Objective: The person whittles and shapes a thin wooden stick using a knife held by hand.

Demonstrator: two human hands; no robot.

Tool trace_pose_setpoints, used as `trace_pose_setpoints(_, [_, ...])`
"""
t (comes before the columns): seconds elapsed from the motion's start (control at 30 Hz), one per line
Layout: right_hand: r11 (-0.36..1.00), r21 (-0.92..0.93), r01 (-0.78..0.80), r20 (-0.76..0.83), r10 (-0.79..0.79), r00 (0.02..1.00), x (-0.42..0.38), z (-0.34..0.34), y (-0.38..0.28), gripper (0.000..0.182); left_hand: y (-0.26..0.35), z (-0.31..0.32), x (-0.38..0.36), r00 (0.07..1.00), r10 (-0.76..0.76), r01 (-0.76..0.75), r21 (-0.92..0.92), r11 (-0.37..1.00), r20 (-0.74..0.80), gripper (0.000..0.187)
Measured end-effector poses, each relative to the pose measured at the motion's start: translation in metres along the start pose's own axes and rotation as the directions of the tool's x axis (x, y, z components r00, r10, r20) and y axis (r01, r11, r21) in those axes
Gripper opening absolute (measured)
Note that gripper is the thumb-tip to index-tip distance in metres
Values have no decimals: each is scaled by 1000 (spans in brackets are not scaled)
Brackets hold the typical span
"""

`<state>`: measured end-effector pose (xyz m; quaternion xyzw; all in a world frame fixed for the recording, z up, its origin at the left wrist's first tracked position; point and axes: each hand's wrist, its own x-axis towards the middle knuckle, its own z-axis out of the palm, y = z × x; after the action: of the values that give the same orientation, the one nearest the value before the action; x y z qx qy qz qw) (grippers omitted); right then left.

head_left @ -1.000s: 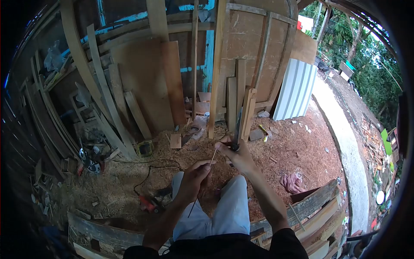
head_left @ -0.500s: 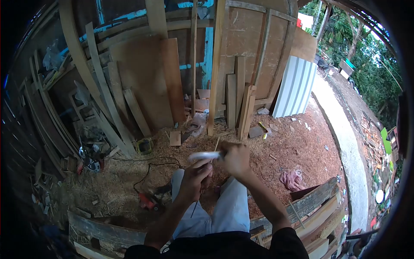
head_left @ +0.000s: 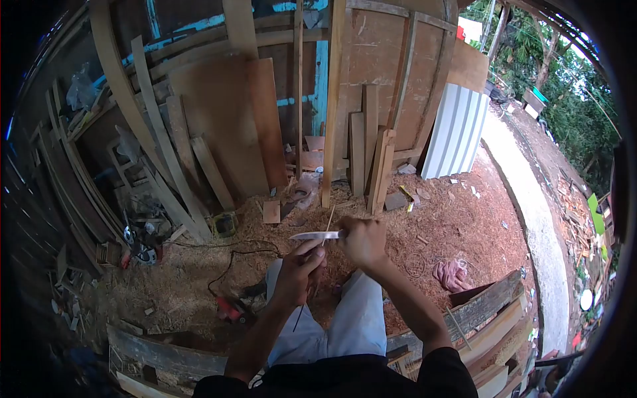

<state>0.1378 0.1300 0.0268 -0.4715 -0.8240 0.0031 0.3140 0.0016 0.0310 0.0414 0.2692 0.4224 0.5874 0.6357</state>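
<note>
My right hand [head_left: 363, 241] is wrapped round the dark handle of a knife. The knife's pale blade [head_left: 314, 235] points left and lies across a thin stick, just above my left fingers. My left hand [head_left: 300, 273] is closed on this thin wooden stick [head_left: 330, 217], whose pale upper end rises past the blade. A thin dark length comes out below the left hand, over my lap. Both hands are in front of my knees, close together. The part of the stick inside the left fist is hidden.
Wood shavings cover the ground. Boards [head_left: 378, 169] and a corrugated sheet [head_left: 455, 132] lean on the wall ahead. A red power tool [head_left: 231, 310] with a cord lies left of my legs. A pink cloth [head_left: 452, 274] lies at the right, near a wooden bench [head_left: 491, 308].
The blade, blurred before, now shows sharply and sits slightly higher against the stick. More of the stick's pale upper end is visible. Both hands keep their hold.
</note>
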Motion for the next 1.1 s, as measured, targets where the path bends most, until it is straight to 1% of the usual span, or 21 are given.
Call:
trace_pose_setpoints(0.13, [998,28,61,7,-62,998,0,-8,-2,4,-1,-5,-3,996,-50,51,-7,999,74,41])
trace_pose_setpoints(0.2, [995,-41,-90,9,90,996,13,-2,19,5,3,-4,-3,997,-4,1,42,999,73,43])
trace_pose_setpoints(0.33, [990,-83,-113,-26,111,993,22,10,33,7,7,-12,6,993,16,-18,11,1000,119,39])
trace_pose_setpoints(0.4, [957,-213,-198,-17,198,980,29,14,43,13,7,-17,7,993,12,-19,60,998,116,37])
trace_pose_setpoints(0.43, [958,-211,-195,-19,195,981,34,11,48,13,7,-16,4,993,16,-23,61,998,115,37])
trace_pose_setpoints(0.5, [908,-98,-407,-47,404,914,38,3,59,22,6,-13,-6,998,20,-32,179,983,65,34])
trace_pose_setpoints(0.53, [891,91,-445,103,436,894,40,1,66,32,6,-17,-5,998,23,-34,184,982,61,34])
trace_pose_setpoints(0.57, [894,93,-439,106,429,897,36,2,66,32,4,-20,-2,996,85,-84,238,968,5,31])
trace_pose_setpoints(0.6, [772,364,-521,330,417,847,33,-13,50,35,1,-22,0,988,145,-126,292,948,-47,29])
trace_pose_setpoints(0.63, [555,564,-611,529,326,784,28,-23,38,40,0,-23,2,988,145,-125,286,950,-50,29])
trace_pose_setpoints(0.67, [558,560,-612,531,326,783,20,-23,32,40,1,-24,5,990,121,-92,309,946,-76,26])
trace_pose_setpoints(0.73, [374,750,-545,541,128,831,4,-20,16,42,2,-26,10,989,99,-58,334,941,-106,24])
trace_pose_setpoints(0.77, [374,750,-546,543,124,830,3,-18,8,42,0,-26,13,981,174,-134,361,923,-81,21])
trace_pose_setpoints(0.8, [448,762,-467,477,99,873,1,-18,0,39,-1,-26,15,968,245,-207,385,900,-52,19])
trace_pose_setpoints(0.83, [517,764,-385,409,73,910,0,-21,-9,35,0,-26,15,969,241,-203,384,901,-54,19])
trace_pose_setpoints(0.87, [578,739,-346,381,64,922,3,-30,-18,27,2,-24,14,973,227,-194,426,883,-27,19])
trace_pose_setpoints(0.9, [578,737,-352,383,72,921,7,-28,-20,27,3,-22,14,977,213,-190,468,863,3,18])
trace_pose_setpoints(0.97, [485,790,-376,387,83,918,13,-23,-19,30,1,-21,11,971,238,-211,508,835,11,18])
trace_pose_setpoints(1.0, [408,843,-352,338,109,935,14,-19,-18,33,1,-21,10,962,274,-237,545,804,14,18])
trace_pose_setpoints(1.03, [408,843,-350,336,106,936,17,-21,-16,33,1,-23,9,961,277,-239,545,804,13,18])
trace_pose_setpoints(1.1, [446,779,-440,359,257,897,22,-27,-8,29,-1,-33,4,946,321,-289,587,756,51,16])
